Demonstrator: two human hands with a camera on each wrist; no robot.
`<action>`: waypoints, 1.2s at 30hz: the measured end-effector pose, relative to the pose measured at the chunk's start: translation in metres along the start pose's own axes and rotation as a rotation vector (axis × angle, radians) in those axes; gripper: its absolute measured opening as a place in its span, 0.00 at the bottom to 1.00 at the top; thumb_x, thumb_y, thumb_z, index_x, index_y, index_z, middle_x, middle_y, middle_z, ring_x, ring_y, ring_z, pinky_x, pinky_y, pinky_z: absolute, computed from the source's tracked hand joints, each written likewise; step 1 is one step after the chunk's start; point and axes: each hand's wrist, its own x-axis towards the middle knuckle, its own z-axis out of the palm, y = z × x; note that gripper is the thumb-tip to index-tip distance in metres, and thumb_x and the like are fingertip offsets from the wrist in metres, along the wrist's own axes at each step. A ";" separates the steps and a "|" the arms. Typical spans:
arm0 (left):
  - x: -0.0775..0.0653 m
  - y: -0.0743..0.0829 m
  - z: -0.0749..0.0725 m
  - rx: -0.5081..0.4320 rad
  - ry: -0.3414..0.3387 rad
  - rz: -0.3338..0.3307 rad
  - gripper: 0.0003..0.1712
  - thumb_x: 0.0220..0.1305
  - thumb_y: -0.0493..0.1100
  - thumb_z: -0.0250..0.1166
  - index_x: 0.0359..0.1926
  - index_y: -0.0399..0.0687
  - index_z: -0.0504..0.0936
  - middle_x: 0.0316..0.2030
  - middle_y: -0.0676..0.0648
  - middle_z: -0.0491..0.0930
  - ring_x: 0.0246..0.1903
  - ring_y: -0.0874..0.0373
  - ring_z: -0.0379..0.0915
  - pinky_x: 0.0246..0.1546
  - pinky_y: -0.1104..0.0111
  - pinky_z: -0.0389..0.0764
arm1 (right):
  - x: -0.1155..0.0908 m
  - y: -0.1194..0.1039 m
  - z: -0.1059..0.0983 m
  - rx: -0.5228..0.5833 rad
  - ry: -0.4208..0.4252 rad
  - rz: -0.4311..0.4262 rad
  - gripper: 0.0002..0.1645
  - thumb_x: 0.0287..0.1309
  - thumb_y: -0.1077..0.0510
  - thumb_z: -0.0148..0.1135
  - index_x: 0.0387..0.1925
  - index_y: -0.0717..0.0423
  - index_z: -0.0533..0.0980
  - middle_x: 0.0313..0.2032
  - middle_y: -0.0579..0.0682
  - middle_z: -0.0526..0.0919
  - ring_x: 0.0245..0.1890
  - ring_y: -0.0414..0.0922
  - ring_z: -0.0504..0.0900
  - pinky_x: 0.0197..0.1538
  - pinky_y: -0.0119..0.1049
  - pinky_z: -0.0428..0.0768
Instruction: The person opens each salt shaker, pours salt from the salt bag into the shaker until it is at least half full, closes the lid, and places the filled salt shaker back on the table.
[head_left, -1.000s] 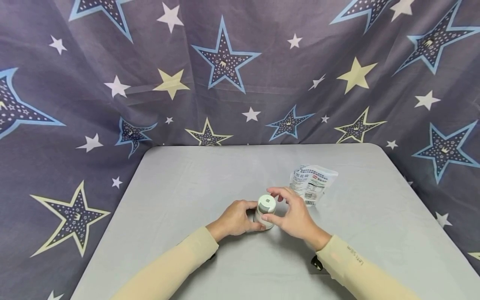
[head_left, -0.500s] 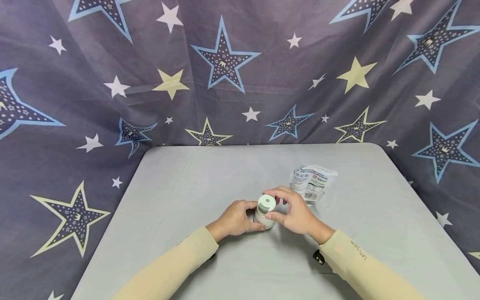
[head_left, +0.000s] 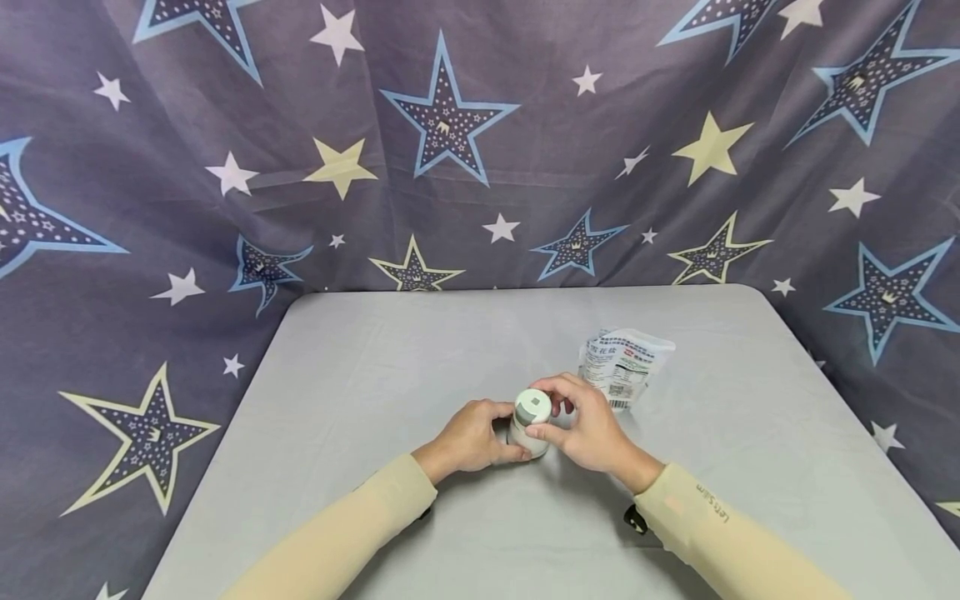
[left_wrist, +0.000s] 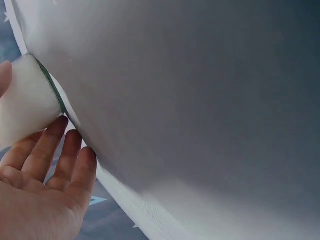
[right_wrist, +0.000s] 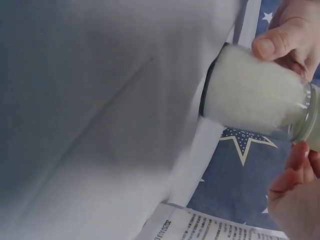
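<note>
A small clear glass jar (right_wrist: 255, 90) full of white granules stands upright on the table. Its pale green lid (head_left: 533, 405) is on top, with a small grey square at the centre. My left hand (head_left: 472, 437) holds the jar's body from the left, thumb in front and fingers behind. From the right, my right hand (head_left: 588, 423) holds the lid between thumb and fingers, close to the jar's neck. The left wrist view shows the jar (left_wrist: 30, 97) at the left edge, with several fingers of that hand extended beneath it.
A white printed pouch (head_left: 628, 367) stands on the grey-covered table (head_left: 375, 350), just behind my right hand. Behind the table hangs a dark curtain (head_left: 480, 150) with a star pattern.
My right thumb and fingers have shifted slightly round the lid, and the right forearm has swung a little right, then partly back. My left hand, the jar and the pouch keep their places.
</note>
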 end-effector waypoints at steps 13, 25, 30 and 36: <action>-0.001 0.002 0.000 0.002 0.017 0.028 0.32 0.51 0.55 0.82 0.58 0.55 0.86 0.53 0.55 0.85 0.55 0.58 0.79 0.59 0.62 0.79 | -0.007 -0.002 0.014 -0.037 0.134 0.033 0.27 0.41 0.55 0.87 0.41 0.50 0.79 0.34 0.41 0.78 0.31 0.43 0.75 0.33 0.39 0.76; 0.000 0.000 0.002 0.001 0.022 0.046 0.29 0.51 0.53 0.83 0.55 0.54 0.87 0.51 0.56 0.86 0.52 0.62 0.80 0.56 0.64 0.80 | -0.010 -0.008 0.025 -0.121 0.219 0.111 0.33 0.35 0.50 0.90 0.35 0.51 0.73 0.32 0.42 0.73 0.29 0.42 0.72 0.31 0.31 0.71; 0.000 -0.001 0.001 -0.002 0.011 0.040 0.31 0.51 0.53 0.82 0.56 0.53 0.87 0.52 0.56 0.86 0.53 0.61 0.79 0.58 0.64 0.79 | -0.009 -0.006 0.022 -0.109 0.195 0.113 0.35 0.33 0.50 0.90 0.39 0.53 0.73 0.32 0.43 0.75 0.29 0.43 0.73 0.31 0.31 0.73; 0.000 -0.001 0.000 0.007 0.009 0.034 0.32 0.51 0.54 0.82 0.58 0.53 0.86 0.53 0.55 0.85 0.55 0.60 0.78 0.60 0.63 0.78 | -0.006 -0.003 0.011 -0.046 0.125 0.103 0.42 0.33 0.51 0.90 0.52 0.55 0.77 0.35 0.44 0.80 0.31 0.45 0.76 0.33 0.33 0.75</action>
